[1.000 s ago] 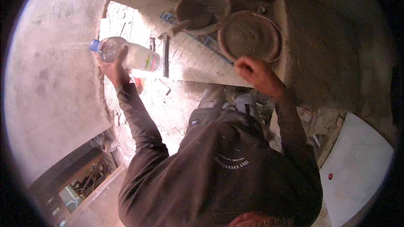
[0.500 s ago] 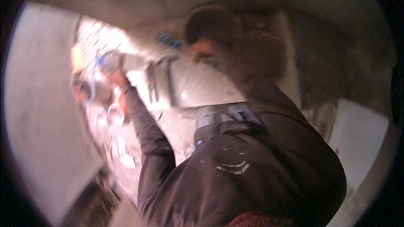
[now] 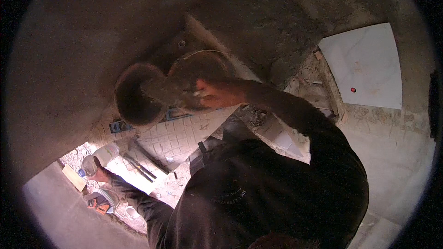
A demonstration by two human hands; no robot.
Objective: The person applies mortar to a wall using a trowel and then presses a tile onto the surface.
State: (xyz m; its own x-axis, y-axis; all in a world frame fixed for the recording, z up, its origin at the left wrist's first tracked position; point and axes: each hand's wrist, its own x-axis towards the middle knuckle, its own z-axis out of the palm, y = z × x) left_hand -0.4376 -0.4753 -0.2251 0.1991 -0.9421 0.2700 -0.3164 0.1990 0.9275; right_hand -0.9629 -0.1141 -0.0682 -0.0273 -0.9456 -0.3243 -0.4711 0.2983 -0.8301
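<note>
At the lower left my left hand (image 3: 101, 173) is closed around a clear plastic bottle (image 3: 107, 153) with a blue cap, tipped on its side. In the dim upper middle my right hand (image 3: 219, 94) has its fingers curled in front of two dark round vessels. One is a dark bucket-like vessel (image 3: 138, 93) with its mouth showing. The other is a round-rimmed vessel (image 3: 203, 63) behind the hand. Shadow and blur hide what the right fingers grip. Below lies a large pale tile (image 3: 184, 133) with a grid pattern, and a blue level (image 3: 121, 126) by its far edge.
Long-handled tools (image 3: 140, 167) lie beside the tile. Near my left forearm stand a white bucket (image 3: 110, 197) with an orange tool, a white cup (image 3: 133, 211) and a cream block (image 3: 74, 177). A marbled white tile (image 3: 369, 64) leans at the right. Rough walls close in above.
The view has swung, so the bottle and tile now sit lower. My left hand keeps the bottle. Two round dark shapes show near my right hand where one showed before.
</note>
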